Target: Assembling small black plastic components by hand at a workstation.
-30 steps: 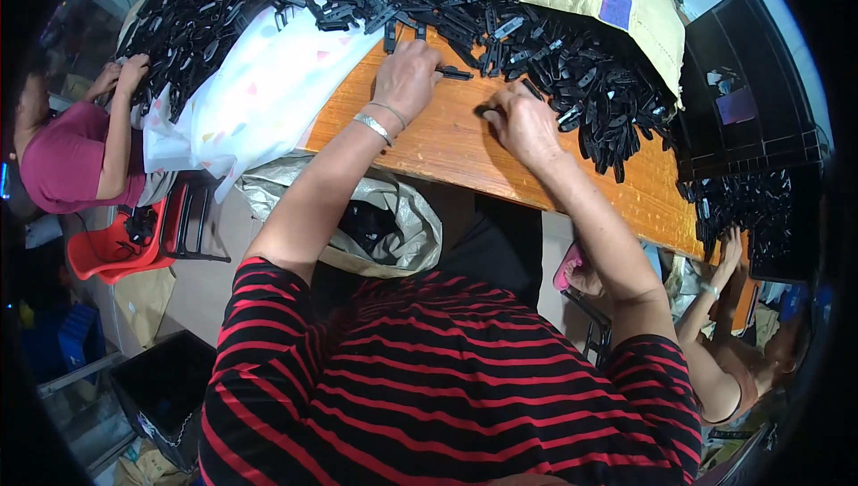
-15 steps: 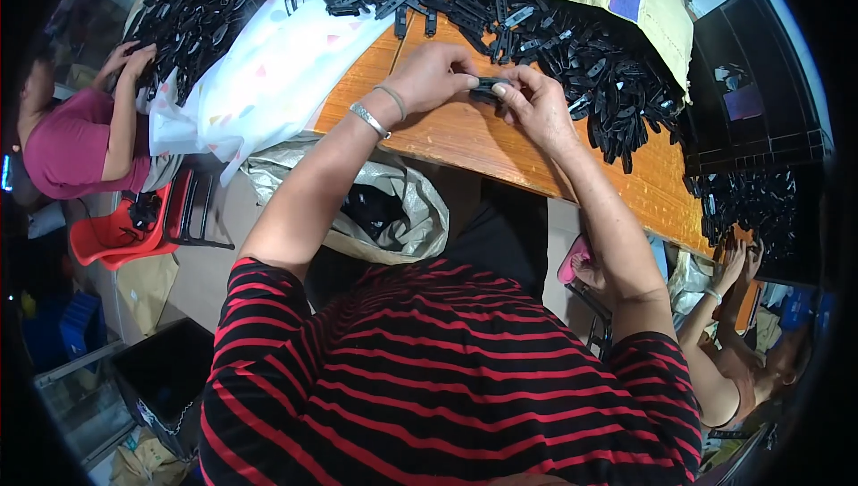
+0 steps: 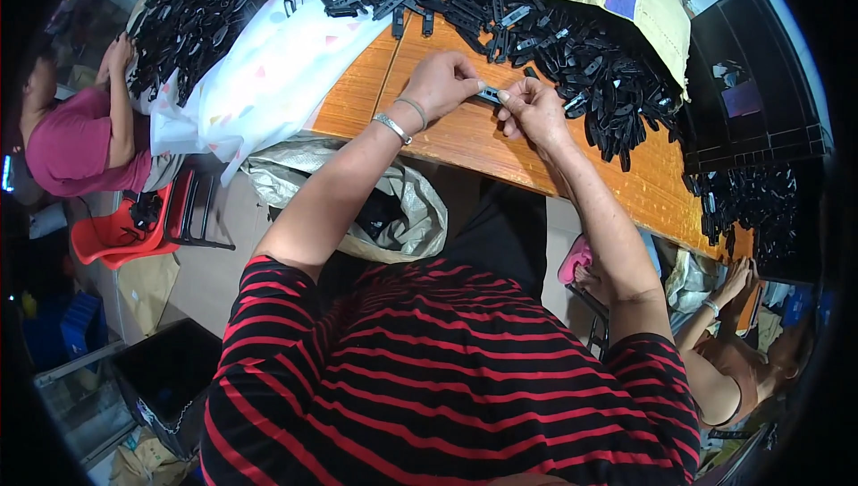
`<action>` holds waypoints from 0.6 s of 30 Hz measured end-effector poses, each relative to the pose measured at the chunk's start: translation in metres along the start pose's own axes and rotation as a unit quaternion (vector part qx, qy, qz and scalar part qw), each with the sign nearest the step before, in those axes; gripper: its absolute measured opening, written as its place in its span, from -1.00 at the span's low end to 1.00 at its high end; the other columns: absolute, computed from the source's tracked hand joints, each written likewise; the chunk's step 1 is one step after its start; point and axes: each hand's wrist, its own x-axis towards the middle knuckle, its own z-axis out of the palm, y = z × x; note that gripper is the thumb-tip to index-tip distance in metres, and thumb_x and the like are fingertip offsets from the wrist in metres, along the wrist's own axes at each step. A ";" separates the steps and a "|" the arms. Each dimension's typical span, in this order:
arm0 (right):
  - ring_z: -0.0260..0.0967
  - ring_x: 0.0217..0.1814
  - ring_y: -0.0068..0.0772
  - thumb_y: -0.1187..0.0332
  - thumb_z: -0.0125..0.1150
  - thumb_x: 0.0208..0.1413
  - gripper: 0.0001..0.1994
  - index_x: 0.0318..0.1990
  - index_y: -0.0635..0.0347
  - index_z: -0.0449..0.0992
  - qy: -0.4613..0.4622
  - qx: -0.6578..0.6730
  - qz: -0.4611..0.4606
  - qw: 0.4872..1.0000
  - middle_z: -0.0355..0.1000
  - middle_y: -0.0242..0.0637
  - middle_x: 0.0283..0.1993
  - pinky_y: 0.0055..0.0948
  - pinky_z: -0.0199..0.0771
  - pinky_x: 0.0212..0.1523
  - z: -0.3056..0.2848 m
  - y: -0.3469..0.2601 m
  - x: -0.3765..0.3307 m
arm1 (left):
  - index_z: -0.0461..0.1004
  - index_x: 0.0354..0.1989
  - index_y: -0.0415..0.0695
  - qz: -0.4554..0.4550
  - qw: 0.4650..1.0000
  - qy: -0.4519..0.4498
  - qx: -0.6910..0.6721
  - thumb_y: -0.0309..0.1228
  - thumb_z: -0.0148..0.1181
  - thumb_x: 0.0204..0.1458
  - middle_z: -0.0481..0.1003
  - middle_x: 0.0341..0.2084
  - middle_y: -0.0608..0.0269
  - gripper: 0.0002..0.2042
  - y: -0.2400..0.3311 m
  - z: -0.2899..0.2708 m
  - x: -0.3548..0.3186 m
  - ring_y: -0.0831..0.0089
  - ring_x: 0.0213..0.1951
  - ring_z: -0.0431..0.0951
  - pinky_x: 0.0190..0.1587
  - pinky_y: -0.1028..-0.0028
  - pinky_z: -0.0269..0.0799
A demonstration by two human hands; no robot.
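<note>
1. Two hands, the left hand [image 3: 441, 85] and the right hand [image 3: 534, 112], pinch opposite ends of one small black piece [image 3: 489, 94] over the wooden table [image 3: 451, 144].
2. Just beyond them sprawls a heap of black pieces [image 3: 612, 70].
3. Off left, a white plastic sheet [image 3: 268, 79]; past it, a co-worker in maroon [image 3: 85, 151].

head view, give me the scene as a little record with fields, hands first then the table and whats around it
left hand: pinches one end of a small dark piece
right hand: pinches its other end
surface: wooden table
on table: heaped black pieces, white plastic sheet
below near edge: open pale sack
people nearby: one at left, one at right
</note>
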 end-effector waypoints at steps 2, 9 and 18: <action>0.35 -0.70 -0.57 0.43 0.14 0.15 -0.86 -0.34 0.30 0.33 -0.003 0.003 0.010 1.000 0.43 -0.28 -0.57 -0.61 0.35 -0.72 0.001 0.004 0.002 | 0.49 -0.42 -0.26 0.001 1.000 0.003 0.002 -0.40 0.31 -0.08 0.51 -0.53 0.28 -0.81 -0.003 0.002 0.000 0.57 -0.47 0.47 -0.38 0.55 0.42; 0.27 -0.74 -0.65 0.34 0.19 0.14 -0.82 -0.39 0.23 0.36 -0.009 -0.087 0.072 0.994 0.38 -0.36 -0.66 -0.64 0.22 -0.77 0.001 -0.010 0.006 | 0.50 -0.46 -0.24 -0.025 0.999 0.007 0.047 -0.35 0.33 -0.10 0.51 -0.56 0.23 -0.80 -0.006 0.003 0.003 0.52 -0.50 0.48 -0.41 0.50 0.41; 0.34 -0.73 -0.54 0.26 0.30 0.05 -0.72 -0.45 0.24 0.34 0.005 -0.163 0.080 0.983 0.42 -0.28 -0.64 -0.54 0.33 -0.76 -0.004 -0.010 0.015 | 0.47 -0.53 -0.18 -0.075 0.987 0.009 0.141 -0.30 0.30 -0.11 0.50 -0.58 0.11 -0.79 0.008 0.004 0.008 0.31 -0.51 0.49 -0.39 0.36 0.39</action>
